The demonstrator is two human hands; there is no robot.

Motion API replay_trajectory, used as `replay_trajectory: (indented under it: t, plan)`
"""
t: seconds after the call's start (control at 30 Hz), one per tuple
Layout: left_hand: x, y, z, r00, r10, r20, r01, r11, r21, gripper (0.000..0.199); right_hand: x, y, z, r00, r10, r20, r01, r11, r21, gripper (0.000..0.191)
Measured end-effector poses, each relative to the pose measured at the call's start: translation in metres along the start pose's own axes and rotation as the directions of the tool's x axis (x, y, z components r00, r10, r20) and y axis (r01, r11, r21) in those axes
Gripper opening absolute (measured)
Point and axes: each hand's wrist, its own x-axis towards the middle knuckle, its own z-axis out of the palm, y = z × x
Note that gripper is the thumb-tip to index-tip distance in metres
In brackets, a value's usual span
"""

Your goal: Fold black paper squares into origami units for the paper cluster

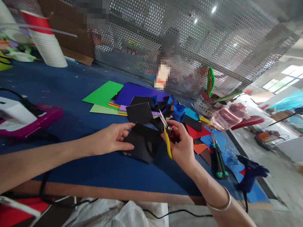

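My left hand (119, 139) pinches the left edge of a black sheet of paper (142, 144), thumb on top and fingers bent behind. Yellow-handled scissors (167, 140) sit in my right hand (184, 144), their blades pointing up and away, just above the sheet's right side. My right fingers are wrapped round the handles and come close to the sheet's right edge; whether they touch it I cannot tell. Just beyond lies another black piece (139, 113), on a pile with a purple sheet (137, 94), a green sheet (103, 93) and crumpled blue scraps (177, 109).
On the right lie a green-and-black utility knife (218, 160) and a blue glue gun (251, 171). Behind them stand a tool-filled pot (208, 104) and a pink bottle (229, 116). Stacked paper cups (44, 40) and a magenta power strip (47, 116) are at left. Perforated metal panel (144, 37) rises behind.
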Motion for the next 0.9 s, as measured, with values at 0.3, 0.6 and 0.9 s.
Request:
replay_trajectory:
  t: [0.3, 0.6, 0.9]
  plan:
    - [0.0, 0.001, -0.001, 0.998, -0.059, -0.017, 0.06, 0.998, 0.017, 0.064, 0.004, 0.003, -0.004, 0.999, 0.014, -0.029, -0.015, 1.0, -0.02, 0.04]
    - [0.006, 0.015, -0.028, 0.91, 0.274, -0.312, -0.06, 0.831, 0.553, 0.055, 0.018, 0.019, -0.022, 0.974, 0.078, 0.213, -0.07, 0.997, -0.045, 0.047]
    - [0.073, 0.03, -0.055, 0.91, 0.287, -0.3, 0.061, 0.622, 0.781, 0.083, 0.016, 0.012, -0.022, 0.99, 0.062, 0.129, -0.028, 0.969, -0.246, 0.041]
